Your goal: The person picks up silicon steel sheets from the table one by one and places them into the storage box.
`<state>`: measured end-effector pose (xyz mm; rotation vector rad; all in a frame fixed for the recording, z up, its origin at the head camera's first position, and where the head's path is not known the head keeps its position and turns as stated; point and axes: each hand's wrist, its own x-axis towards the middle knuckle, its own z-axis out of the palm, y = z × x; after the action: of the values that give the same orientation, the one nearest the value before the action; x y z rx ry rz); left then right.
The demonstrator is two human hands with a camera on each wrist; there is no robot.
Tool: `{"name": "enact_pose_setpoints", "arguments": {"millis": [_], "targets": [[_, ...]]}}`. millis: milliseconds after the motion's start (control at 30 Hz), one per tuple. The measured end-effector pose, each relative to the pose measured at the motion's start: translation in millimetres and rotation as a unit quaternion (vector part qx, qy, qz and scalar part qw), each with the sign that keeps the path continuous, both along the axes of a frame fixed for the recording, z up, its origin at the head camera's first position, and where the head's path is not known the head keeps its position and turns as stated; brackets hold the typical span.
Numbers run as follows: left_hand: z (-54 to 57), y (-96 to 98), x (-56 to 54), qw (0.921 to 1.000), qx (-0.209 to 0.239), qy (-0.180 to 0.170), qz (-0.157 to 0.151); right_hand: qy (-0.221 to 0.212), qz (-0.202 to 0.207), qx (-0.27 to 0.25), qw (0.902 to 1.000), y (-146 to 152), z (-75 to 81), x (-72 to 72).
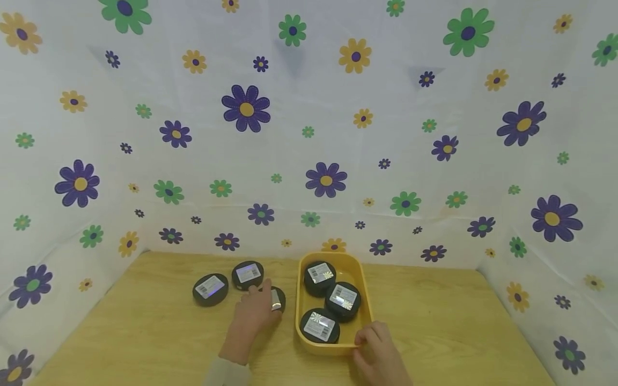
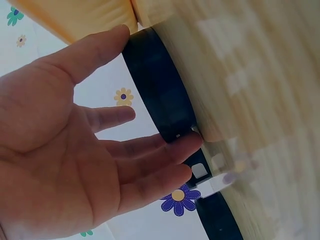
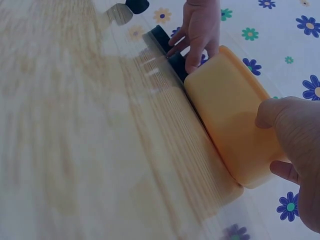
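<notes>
My left hand [image 1: 252,311] spans a black round container [image 1: 278,301] with a white label on top, just left of the yellow tray [image 1: 328,349]. In the left wrist view, the thumb meets one side of this container [image 2: 160,85] and fingertips meet the other. My right hand [image 1: 381,356] holds the tray's near right corner, with the thumb and fingers at its rim. Inside the tray lie three similar black containers, labels up: one at the back [image 1: 319,278], one at the middle right [image 1: 343,301] and one at the front left [image 1: 320,326].
Two more labelled black containers, one at the far left [image 1: 210,289] and one behind my left hand [image 1: 248,275], sit on the wooden table [image 1: 444,321]. A white cloth [image 1: 410,107] with printed flowers hangs behind the table and along both sides.
</notes>
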<state>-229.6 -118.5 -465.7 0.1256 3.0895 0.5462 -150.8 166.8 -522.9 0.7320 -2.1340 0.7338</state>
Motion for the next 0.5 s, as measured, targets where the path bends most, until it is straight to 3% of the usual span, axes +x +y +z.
{"name": "enact_pose_setpoints", "arguments": {"millis": [300, 500], "targets": [[3.1, 0.3, 1.5, 0.9989, 0.02, 0.008, 0.041, -0.008, -0.004, 0.0, 1.0, -0.7, 3.7, 2.1], [1.8, -1.2, 2.3, 0.9995, -0.021, 0.015, 0.021, 0.003, 0.012, -0.005, 0.9999, -0.7, 2.8, 0.8]]}}
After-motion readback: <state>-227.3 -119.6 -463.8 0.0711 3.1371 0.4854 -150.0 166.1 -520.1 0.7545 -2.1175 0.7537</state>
